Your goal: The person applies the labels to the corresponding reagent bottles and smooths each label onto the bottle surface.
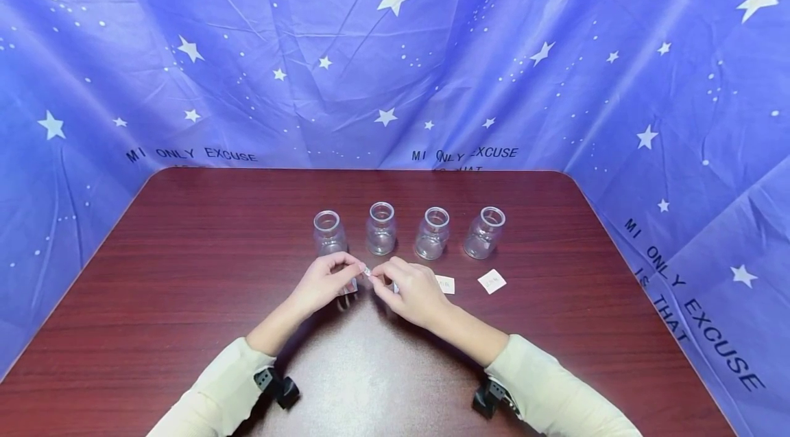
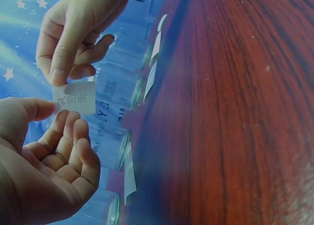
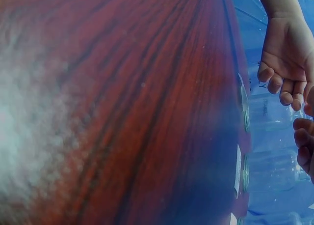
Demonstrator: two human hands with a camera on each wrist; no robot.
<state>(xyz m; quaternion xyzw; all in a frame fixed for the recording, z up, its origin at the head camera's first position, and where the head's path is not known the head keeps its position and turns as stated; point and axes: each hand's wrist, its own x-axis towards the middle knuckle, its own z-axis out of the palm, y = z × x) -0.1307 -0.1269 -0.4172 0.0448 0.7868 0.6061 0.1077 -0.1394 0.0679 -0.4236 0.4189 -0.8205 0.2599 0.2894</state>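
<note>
A small white paper label (image 2: 81, 98) with handwritten characters hangs between both hands, above the table. My left hand (image 1: 324, 285) pinches one edge of it between thumb and index finger, the other fingers loosely curved. At another corner, the thumb and fingertip of my right hand (image 1: 416, 289) hold it. Just beyond the hands stand several clear glass jars in a row, mouths up and without lids. The leftmost jar (image 1: 329, 234) is partly hidden by the left hand, while the second jar (image 1: 381, 231) is behind the fingertips.
Labels lie before the jars: a written one (image 1: 492, 281) at the right, another (image 1: 446, 284) partly behind the right hand, and a folded-edged one (image 2: 129, 173) near the left hand. The reddish-brown table (image 1: 185, 252) meets a blue star-printed curtain (image 1: 333, 25).
</note>
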